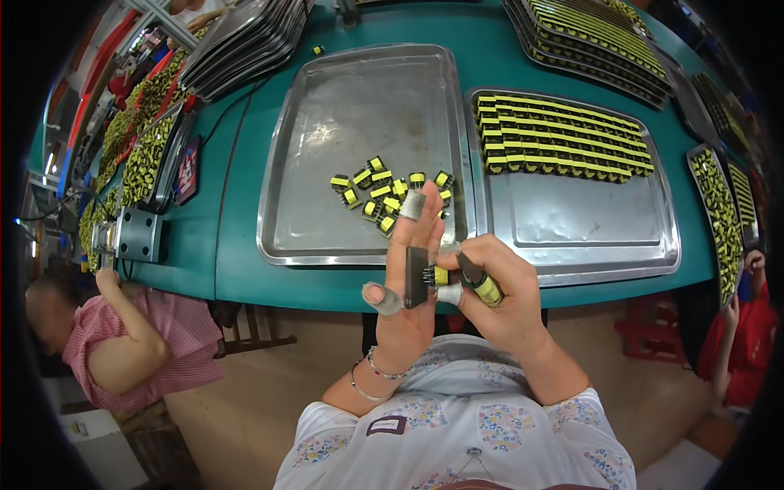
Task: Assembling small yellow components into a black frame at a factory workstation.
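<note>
My left hand [411,322] is turned palm up, thumb and fingers stretched out, with grey wrappings on some fingertips. A flat dark rectangular block [417,278] rests upright across its fingers. Between the wrapped thumb and fingers of my right hand [510,286] is a small yellow-and-black transformer [441,276], its metal pins facing the block. Whether pins and block touch, I cannot tell. A second transformer [487,291] is tucked into the curled right fingers. Beyond my hands, loose transformers [381,193] lie in a metal tray [359,90], partly hidden by my left fingertips.
To the right, another metal tray [572,219] holds neat rows of transformers [563,135]. Stacked trays stand at the back left [245,49] and back right [600,49]. A dark metal fixture [143,235] sits at left. One person [135,335] works at left, another [747,335] at right.
</note>
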A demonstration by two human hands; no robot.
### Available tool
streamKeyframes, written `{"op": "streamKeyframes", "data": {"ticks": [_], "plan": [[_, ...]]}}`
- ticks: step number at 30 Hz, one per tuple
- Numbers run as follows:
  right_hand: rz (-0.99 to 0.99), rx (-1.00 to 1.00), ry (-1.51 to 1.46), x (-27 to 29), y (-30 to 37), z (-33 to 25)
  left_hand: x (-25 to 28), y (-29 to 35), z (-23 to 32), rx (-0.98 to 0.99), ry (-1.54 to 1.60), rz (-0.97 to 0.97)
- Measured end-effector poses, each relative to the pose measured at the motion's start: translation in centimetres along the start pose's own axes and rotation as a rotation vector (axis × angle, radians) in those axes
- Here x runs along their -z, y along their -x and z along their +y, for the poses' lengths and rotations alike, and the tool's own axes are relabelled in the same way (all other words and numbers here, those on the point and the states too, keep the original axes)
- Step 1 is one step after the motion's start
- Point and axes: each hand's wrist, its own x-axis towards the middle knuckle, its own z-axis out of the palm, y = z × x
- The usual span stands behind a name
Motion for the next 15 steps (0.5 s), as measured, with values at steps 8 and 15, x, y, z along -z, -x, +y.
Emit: {"op": "streamKeyframes", "data": {"ticks": [8,15], "plan": [[-0.019,0.018,0.033,-0.15,0.05,-0.55,0.14,0.07,-0.05,0.026,-0.097,0.041],[0.003,-0.008,-0.016,-0.05,0.38,-0.23,0.57,0.57,-0.27,0.041,-0.109,-0.035]]}}
